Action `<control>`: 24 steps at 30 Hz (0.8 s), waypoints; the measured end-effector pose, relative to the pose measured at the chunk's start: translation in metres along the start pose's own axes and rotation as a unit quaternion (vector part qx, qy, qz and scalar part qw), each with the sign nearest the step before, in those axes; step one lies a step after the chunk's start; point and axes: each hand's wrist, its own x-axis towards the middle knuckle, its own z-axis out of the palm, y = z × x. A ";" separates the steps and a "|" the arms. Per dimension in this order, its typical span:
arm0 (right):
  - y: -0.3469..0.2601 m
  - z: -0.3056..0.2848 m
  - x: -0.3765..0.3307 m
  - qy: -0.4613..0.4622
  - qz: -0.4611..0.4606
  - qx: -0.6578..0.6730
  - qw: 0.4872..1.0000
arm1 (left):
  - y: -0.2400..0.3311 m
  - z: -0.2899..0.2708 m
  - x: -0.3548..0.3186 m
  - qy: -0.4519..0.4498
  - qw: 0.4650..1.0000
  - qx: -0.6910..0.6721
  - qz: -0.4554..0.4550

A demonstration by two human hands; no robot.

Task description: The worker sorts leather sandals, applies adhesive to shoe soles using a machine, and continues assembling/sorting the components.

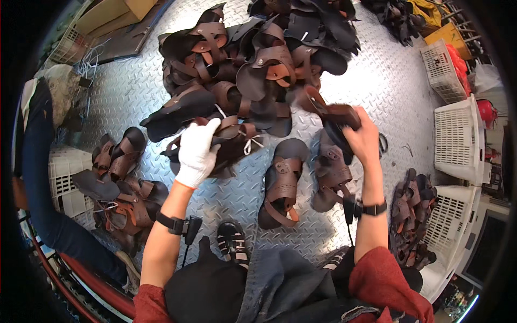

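Observation:
My left hand (197, 153), in a white glove, grips a dark brown strappy sandal (231, 145) at the near edge of a big heap of brown sandals (264, 62). A white tie shows beside that sandal. My bare right hand (365, 134) is closed round another brown sandal (340, 114), lifted off the floor and slightly blurred. Nearer me, one sandal (284, 180) lies on the metal floor between my arms. To its right lies a second sandal (329, 167), partly covered by the one in my right hand.
Smaller sandal heaps lie at the left (129, 207) and right (413, 207). White plastic crates (458, 141) line the right side, and another crate (72, 167) stands at left. A cardboard box (110, 19) is far left. My shoe (231, 239) stands on the tread-plate floor (221, 199).

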 end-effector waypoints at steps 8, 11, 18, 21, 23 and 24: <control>0.007 -0.051 -0.045 0.048 -0.278 -0.056 0.958 | 0.080 -0.012 0.023 0.043 0.989 -0.093 0.105; -0.022 -0.043 -0.062 -0.016 -0.310 0.023 0.950 | 0.120 0.002 0.017 -0.179 0.848 -0.485 -0.113; -0.035 0.010 -0.096 -0.062 -0.217 0.195 0.955 | 0.134 0.023 0.013 -0.211 0.545 -0.768 -0.262; -0.015 0.013 -0.101 -0.118 0.137 0.645 0.743 | 0.136 0.025 0.015 -0.189 0.527 -0.779 -0.284; -0.012 0.010 -0.111 -0.147 0.184 0.605 0.761 | 0.135 0.018 0.016 -0.154 0.499 -0.801 -0.295; -0.008 0.010 -0.114 -0.143 0.188 0.605 0.760 | 0.129 0.024 0.011 -0.144 0.520 -0.797 -0.272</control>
